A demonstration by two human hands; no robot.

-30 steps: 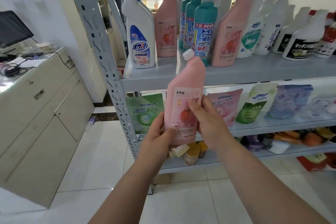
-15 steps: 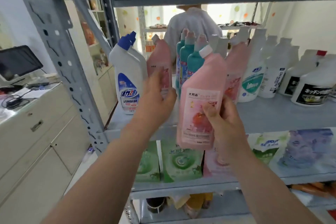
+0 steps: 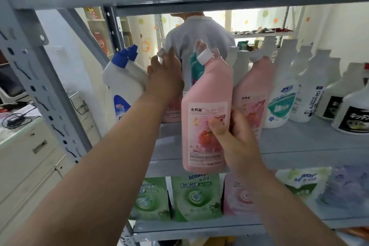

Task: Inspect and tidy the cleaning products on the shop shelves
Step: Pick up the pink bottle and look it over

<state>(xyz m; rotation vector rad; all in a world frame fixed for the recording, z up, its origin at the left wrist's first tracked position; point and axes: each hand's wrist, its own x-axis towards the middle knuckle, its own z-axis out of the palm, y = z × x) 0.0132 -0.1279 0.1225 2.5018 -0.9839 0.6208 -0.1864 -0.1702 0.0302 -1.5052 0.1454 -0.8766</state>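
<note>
The right hand [image 3: 233,136] held a pink bottle [image 3: 207,106] upright in front of the shelf [image 3: 299,146], over its front edge. The thumb was on the label and the fingers were curled around the side. The left hand [image 3: 165,78] pressed with nearly straight fingers on a second pink bottle [image 3: 172,112], which stood on the shelf just beside a white bottle [image 3: 123,80].
</note>
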